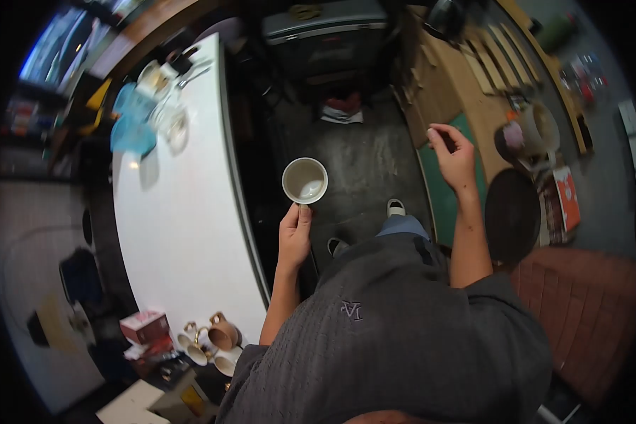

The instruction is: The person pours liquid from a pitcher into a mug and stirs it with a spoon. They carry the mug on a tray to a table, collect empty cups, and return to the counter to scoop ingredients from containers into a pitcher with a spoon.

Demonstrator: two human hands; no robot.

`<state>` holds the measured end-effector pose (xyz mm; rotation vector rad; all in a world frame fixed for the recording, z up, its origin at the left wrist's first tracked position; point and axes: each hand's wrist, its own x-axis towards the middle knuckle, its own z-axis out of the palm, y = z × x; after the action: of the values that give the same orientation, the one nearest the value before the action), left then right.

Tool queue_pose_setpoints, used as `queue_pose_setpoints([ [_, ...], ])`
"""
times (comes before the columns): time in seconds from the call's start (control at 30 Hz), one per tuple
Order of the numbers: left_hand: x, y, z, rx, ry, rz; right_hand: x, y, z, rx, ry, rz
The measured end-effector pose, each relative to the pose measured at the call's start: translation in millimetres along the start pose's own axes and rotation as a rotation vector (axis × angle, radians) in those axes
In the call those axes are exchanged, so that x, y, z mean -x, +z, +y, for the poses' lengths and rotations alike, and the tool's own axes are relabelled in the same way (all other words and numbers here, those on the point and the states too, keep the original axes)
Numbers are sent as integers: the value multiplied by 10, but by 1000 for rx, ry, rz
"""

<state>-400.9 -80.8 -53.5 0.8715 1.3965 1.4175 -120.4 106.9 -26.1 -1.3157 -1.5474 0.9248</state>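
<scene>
A white mug (304,181) is in my left hand (294,237), held by its handle over the dark floor between the white counter and the wooden unit. The mug's opening faces up toward me, and its pale inside shows with a bright patch at the bottom. My right hand (453,155) is raised on the right, above a green panel (443,198). Its fingers are curled, with thumb and forefinger near each other; whether anything small is between them is not clear.
Blue plastic containers (133,134) and a clear bag stand at the far end of the white counter (177,226). Several cups (222,332) and a red box (145,327) are at its near end. A dark round stool (512,215) stands at the right.
</scene>
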Motion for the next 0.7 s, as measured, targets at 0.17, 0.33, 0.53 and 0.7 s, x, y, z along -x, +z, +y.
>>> queue_pose_setpoints([
  [0.17,-478,854,-112,-80,-23,-273,-105,-1213,712,-5,25,658],
  [0.33,-832,1951,-167,-26,-122,-398,-250,-2476,1687,563,189,1168],
  [0.53,-1102,2984,-106,8,-182,-523,-519,-3174,2771,-32,174,858],
  [0.7,-1229,3279,-33,-62,-206,-476,-718,-3083,2978,-20,36,1046],
])
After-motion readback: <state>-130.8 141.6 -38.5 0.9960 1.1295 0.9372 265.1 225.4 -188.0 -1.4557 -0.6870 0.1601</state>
